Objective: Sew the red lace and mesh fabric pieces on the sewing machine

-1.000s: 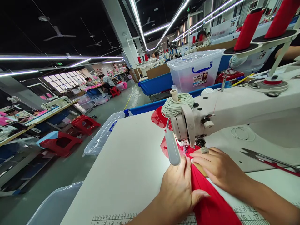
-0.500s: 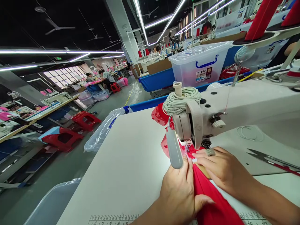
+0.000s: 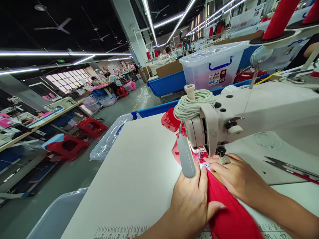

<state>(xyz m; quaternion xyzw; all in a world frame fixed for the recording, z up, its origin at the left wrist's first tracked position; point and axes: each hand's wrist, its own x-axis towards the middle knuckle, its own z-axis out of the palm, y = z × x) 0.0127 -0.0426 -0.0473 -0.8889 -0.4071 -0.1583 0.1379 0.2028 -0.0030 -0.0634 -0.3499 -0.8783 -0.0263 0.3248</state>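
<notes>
A sewing machine (image 3: pixel 251 106) stands on the white table, and a lit patch shows around its presser foot (image 3: pixel 200 155). Red fabric (image 3: pixel 229 205) runs from the foot toward me. My left hand (image 3: pixel 190 196) has hold of its left edge, the fingers pointing at the foot and the thumb across the cloth. My right hand (image 3: pixel 236 176) lies with outstretched fingers on the cloth's right side, close to the foot. A small white label (image 3: pixel 205 164) shows between my fingertips. Sheer red patterned fabric (image 3: pixel 170 121) lies behind the machine head. A grey lamp (image 3: pixel 186 159) partly hides my left fingertips.
Dark-bladed scissors (image 3: pixel 291 169) lie to the right on the machine bed. A ruler strip (image 3: pixel 119 232) runs along the table's near edge. Coiled cable (image 3: pixel 194 104) sits on the machine head. Beyond stand a clear lidded box (image 3: pixel 211 64) and red stools (image 3: pixel 67 147).
The red fabric has gone slightly farther under the foot, and more of the white label shows. My hands stay beside the foot; the view has shifted slightly.
</notes>
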